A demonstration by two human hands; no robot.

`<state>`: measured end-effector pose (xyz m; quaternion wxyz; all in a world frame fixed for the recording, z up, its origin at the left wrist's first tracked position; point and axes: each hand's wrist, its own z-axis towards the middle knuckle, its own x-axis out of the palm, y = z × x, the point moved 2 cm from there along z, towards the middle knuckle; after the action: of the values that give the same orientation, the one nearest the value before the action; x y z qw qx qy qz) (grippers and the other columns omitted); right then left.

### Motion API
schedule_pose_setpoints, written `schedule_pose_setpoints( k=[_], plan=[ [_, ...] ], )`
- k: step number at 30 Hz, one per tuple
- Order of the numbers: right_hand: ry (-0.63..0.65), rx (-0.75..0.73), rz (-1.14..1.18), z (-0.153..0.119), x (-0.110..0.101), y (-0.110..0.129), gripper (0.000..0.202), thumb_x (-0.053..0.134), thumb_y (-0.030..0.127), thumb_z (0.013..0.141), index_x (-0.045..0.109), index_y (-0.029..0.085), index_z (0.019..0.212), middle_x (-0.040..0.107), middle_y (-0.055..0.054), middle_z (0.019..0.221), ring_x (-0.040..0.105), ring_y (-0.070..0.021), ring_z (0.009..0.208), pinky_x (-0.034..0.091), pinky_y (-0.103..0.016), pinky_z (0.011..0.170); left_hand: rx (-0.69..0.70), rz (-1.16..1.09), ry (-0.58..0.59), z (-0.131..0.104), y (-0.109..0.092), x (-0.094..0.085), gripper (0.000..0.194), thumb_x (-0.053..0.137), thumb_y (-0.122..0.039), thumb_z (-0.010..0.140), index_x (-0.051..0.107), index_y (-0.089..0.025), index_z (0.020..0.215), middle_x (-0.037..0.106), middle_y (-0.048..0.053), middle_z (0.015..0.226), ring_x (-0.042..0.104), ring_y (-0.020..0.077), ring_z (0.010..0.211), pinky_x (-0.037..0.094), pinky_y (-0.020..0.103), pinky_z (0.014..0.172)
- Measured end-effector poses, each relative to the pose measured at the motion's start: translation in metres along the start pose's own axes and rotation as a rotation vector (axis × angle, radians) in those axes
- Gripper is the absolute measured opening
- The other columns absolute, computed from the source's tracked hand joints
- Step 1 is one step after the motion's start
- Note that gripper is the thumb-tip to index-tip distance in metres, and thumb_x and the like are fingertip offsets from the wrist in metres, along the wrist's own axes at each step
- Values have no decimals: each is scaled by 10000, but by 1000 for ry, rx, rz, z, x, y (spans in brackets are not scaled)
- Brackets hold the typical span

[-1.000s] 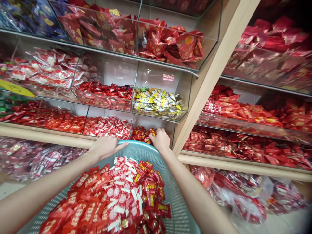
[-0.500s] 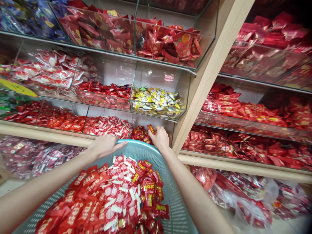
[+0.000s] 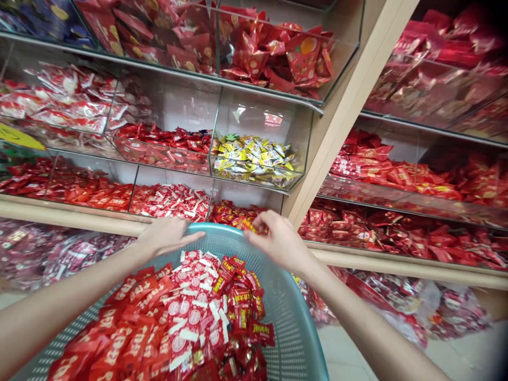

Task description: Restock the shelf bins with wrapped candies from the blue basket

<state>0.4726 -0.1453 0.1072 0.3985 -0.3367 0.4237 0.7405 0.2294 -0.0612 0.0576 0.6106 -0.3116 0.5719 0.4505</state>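
Note:
A teal perforated plastic basket (image 3: 305, 312) holds several kinds of wrapped candies: orange-red packets (image 3: 130, 328), red-and-white ones (image 3: 194, 312) and dark red ones with yellow lettering (image 3: 242, 301). My left hand (image 3: 166, 235) grips the far rim, its thumb lying along the inside. Just over the rim on the right, my right hand (image 3: 273, 238) pinches a red and yellow wrapped candy (image 3: 249, 225), slightly blurred. Behind it lies the bin of matching red candies (image 3: 228, 211) in the lowest shelf row.
Clear-fronted bins rise in tiers, with yellow-and-white candies (image 3: 254, 156) and large red packets (image 3: 278, 53). A slanting wooden post (image 3: 329, 137) divides the shelves. Bagged candies (image 3: 448, 307) lie below at right. A yellow label (image 3: 18, 136) sticks out at left.
My right hand has drawn back from the candy bin to above the basket's rim, carrying a candy. The left hand stays on the rim. The view has shifted slightly.

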Motion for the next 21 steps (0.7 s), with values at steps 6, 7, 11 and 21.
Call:
schedule_pose_setpoints(
  k=[6,7,11,21],
  plan=[
    [357,-64,-197,-90,9,-3,112,612,275,778,571,171,771,600,-55,841,558,-211,815,392,-330,691,8,8,-3,-1,-1,-1,783,122,-744,773,623,-143,759,665,152,686,635,299,646,433,375,588],
    [379,-83,-227,-98,12,-5,102,628,263,766,580,174,781,605,-55,849,560,-221,829,394,-346,710,10,9,-2,-2,-1,-1,783,119,-743,774,623,-144,761,665,150,690,636,299,652,436,376,593],
    [418,-172,-272,-112,19,-9,99,671,239,729,586,196,753,611,-39,838,566,-219,800,393,-371,720,20,0,-6,-1,-1,0,766,135,-726,787,630,-141,769,669,156,706,638,310,670,442,384,609],
    [376,-209,-293,-90,10,-2,249,706,375,736,600,184,854,595,-56,918,549,-233,867,417,-350,720,19,-26,-21,-2,1,1,746,159,-710,794,635,-137,793,676,166,726,646,341,689,442,398,597]
  ],
)
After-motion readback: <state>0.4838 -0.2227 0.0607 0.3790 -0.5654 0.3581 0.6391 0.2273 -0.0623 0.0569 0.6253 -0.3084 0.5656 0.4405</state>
